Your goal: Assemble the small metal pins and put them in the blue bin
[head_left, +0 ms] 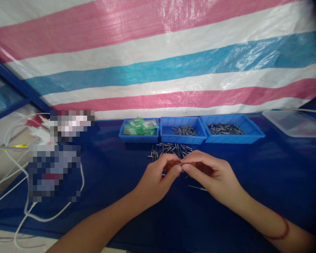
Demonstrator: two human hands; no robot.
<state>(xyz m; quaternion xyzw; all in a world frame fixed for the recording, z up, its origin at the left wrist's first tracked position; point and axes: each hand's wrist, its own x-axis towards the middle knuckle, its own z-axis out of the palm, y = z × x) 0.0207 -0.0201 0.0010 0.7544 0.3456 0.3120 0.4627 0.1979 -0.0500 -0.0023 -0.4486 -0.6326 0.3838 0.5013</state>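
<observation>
Your left hand point(156, 178) and right hand point(219, 175) meet over table point(184, 225), fingertips pinched together on small metal piece point(181, 163) (mostly hidden), near loose pins point(177, 150) toward back edge. Brace hands against each other; grip lightly.

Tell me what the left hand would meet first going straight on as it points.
Most likely the right hand, directly facing the left hand; a small metal piece seems held between them, though depth and exact contact are unclear.
</observation>
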